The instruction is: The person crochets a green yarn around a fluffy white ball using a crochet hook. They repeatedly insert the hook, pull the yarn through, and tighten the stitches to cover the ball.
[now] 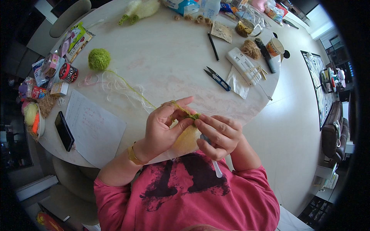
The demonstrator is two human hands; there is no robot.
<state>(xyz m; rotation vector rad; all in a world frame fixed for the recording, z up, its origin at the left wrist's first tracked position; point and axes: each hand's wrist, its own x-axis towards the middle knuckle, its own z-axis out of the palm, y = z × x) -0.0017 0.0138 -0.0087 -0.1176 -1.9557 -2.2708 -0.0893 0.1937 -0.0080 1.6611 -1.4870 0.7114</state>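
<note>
Between the fingertips of both hands is a small green crocheted piece (194,116). My left hand (160,125) pinches it with thumb and fingers, and green yarn runs over its raised fingers. My right hand (222,134) grips the piece's other side and also holds a crochet hook, whose pale handle end (217,169) sticks out below; the hook's tip is hidden. A pale yellow fluffy piece (186,138) hangs beneath the hands, partly covered by them. From the left hand a green strand (127,83) leads across the table to a green yarn ball (99,59).
Thread snips (218,79), a black pen (213,47) and a white power strip (244,66) lie to the right. A glass jug (248,24) stands farther back. Leftward are a handwritten sheet (92,127), a phone (64,131) and loose white threads (118,89) beside the strand.
</note>
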